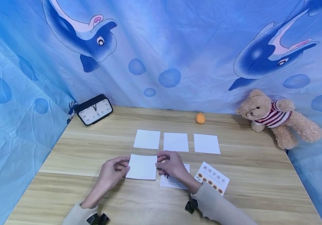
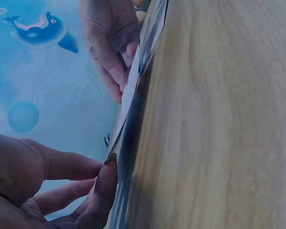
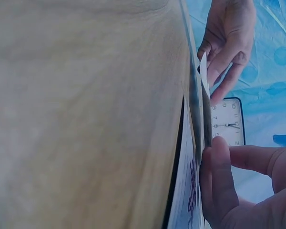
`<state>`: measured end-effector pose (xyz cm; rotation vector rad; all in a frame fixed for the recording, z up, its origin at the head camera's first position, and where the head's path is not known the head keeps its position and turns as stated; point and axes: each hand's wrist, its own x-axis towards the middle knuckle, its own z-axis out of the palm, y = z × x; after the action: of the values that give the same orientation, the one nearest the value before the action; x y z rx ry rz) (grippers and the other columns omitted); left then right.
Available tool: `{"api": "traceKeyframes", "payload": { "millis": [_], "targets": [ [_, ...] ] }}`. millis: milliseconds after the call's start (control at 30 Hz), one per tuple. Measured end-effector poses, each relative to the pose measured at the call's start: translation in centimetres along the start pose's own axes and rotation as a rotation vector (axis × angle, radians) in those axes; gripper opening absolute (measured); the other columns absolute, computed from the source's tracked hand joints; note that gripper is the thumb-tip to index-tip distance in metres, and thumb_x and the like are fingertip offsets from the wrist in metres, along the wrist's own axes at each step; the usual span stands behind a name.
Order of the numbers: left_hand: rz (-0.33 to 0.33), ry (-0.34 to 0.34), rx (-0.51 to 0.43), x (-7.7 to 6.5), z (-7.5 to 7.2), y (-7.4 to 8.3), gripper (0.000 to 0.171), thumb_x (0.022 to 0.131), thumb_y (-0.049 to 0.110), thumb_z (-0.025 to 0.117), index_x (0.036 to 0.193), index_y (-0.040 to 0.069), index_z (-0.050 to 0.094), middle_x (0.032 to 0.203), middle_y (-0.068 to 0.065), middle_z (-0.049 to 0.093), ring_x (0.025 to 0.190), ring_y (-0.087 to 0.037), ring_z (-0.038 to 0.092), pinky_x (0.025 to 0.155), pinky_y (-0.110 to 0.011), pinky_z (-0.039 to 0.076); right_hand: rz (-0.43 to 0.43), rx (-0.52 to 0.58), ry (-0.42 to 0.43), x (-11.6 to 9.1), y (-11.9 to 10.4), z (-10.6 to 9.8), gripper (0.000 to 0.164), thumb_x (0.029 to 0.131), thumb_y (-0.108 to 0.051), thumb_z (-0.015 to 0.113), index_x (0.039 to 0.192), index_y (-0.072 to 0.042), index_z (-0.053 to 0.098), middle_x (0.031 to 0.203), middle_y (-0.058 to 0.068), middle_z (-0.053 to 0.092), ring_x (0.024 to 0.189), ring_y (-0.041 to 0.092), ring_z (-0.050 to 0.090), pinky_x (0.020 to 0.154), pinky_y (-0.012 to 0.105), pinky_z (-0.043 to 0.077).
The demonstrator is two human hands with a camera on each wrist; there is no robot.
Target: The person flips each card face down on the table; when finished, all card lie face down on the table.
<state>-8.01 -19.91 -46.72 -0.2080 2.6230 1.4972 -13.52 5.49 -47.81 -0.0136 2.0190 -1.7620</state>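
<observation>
While a black-framed clock [image 1: 94, 111] stands at the far left of my wooden table [image 1: 262, 178] and a teddy bear [image 1: 276, 117] in a striped shirt leans at the far right, a small orange ornament [image 1: 200, 118] sits between them, near the dolphin-print curtain [image 1: 149, 37]. What gets in the way is my own right arm: it hides part of a printed card [image 1: 169, 182] lying on the near side, and my sleeve [image 1: 220, 203] covers the near edge of a flower-printed card [image 1: 212, 178] to its right, turned askew.

I count two printed cards and four white ones: three in a row [image 1: 176, 142] across the middle, side by side with narrow gaps, and a white card [image 1: 141, 167] in my grip, nearer than the row's left end, lifted slightly off the wood.

My left hand [image 1: 112, 172] pinches its left edge between thumb and fingers; my right hand [image 1: 173, 164] pinches the right edge likewise. Both forearms reach inward from the near side, and the card bows a little.
</observation>
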Motion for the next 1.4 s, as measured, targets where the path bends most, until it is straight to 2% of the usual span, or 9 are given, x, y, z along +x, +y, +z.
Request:
{"api": "traceKeyframes", "payload": {
  "millis": [133, 333, 533, 767, 933, 1200, 1400],
  "targets": [
    [0.008, 0.013, 0.036, 0.1, 0.0, -0.1, 0.038, 0.089, -0.002, 0.076, 0.126, 0.001, 0.072, 0.103, -0.012, 0.076, 0.084, -0.014, 0.074, 0.07, -0.017, 0.058, 0.003, -0.058, -0.007, 0.0, 0.1, -0.1, 0.04, 0.087, 0.003, 0.075, 0.126, 0.005, 0.068, 0.103, 0.015, 0.072, 0.065, 0.012, 0.071, 0.064, 0.029, 0.066],
    [0.021, 0.018, 0.088, 0.3, 0.1, -0.2, 0.039, 0.086, -0.003, 0.077, 0.125, 0.001, 0.072, 0.102, -0.011, 0.077, 0.081, -0.012, 0.072, 0.069, -0.017, 0.057, -0.003, -0.117, -0.034, 0.1, -0.1, -0.2, 0.034, 0.093, -0.004, 0.068, 0.126, 0.004, 0.067, 0.099, 0.013, 0.072, 0.072, 0.015, 0.074, 0.068, 0.03, 0.067],
    [0.008, 0.012, 0.119, 0.3, 0.1, -0.1, 0.041, 0.086, -0.001, 0.078, 0.126, 0.0, 0.071, 0.099, -0.01, 0.076, 0.079, -0.012, 0.071, 0.067, -0.017, 0.056, 0.001, -0.134, -0.053, 0.0, -0.3, -0.5, 0.033, 0.097, -0.009, 0.065, 0.127, 0.004, 0.067, 0.093, 0.014, 0.074, 0.073, 0.016, 0.075, 0.069, 0.03, 0.066],
    [-0.021, -0.001, 0.156, 0.3, -0.2, 0.2, 0.041, 0.088, 0.006, 0.078, 0.128, 0.003, 0.071, 0.1, -0.007, 0.075, 0.079, -0.011, 0.069, 0.066, -0.019, 0.054, -0.015, -0.121, -0.063, -0.3, -0.4, -0.9, 0.035, 0.096, -0.01, 0.064, 0.129, 0.004, 0.066, 0.107, 0.016, 0.072, 0.079, 0.018, 0.076, 0.072, 0.031, 0.067],
    [-0.023, 0.016, 0.183, 0.3, -0.4, 0.4, 0.038, 0.09, 0.011, 0.078, 0.127, 0.008, 0.071, 0.103, -0.005, 0.076, 0.078, -0.009, 0.067, 0.068, -0.02, 0.052, -0.03, -0.085, -0.085, -0.9, -0.8, -2.0, 0.037, 0.1, -0.011, 0.063, 0.133, 0.004, 0.063, 0.115, 0.022, 0.071, 0.085, 0.021, 0.076, 0.078, 0.034, 0.067],
    [0.091, 0.053, 0.105, 0.4, 0.8, 1.3, 0.026, 0.095, 0.012, 0.075, 0.12, 0.005, 0.074, 0.101, -0.007, 0.076, 0.083, -0.01, 0.069, 0.073, -0.018, 0.057, -0.081, -0.061, -0.075, -2.5, -1.9, -4.8, 0.044, 0.104, -0.015, 0.062, 0.141, 0.008, 0.055, 0.12, 0.026, 0.068, 0.097, 0.03, 0.077, 0.088, 0.04, 0.066],
    [0.111, -0.011, -0.009, 0.3, 2.2, 2.3, 0.027, 0.096, 0.012, 0.074, 0.122, 0.005, 0.073, 0.106, -0.009, 0.076, 0.09, -0.014, 0.075, 0.079, -0.019, 0.061, -0.064, -0.064, -0.025, -3.5, -2.0, -6.8, 0.046, 0.103, -0.016, 0.064, 0.143, 0.004, 0.054, 0.122, 0.025, 0.068, 0.099, 0.025, 0.076, 0.091, 0.038, 0.065]
  ]
}}
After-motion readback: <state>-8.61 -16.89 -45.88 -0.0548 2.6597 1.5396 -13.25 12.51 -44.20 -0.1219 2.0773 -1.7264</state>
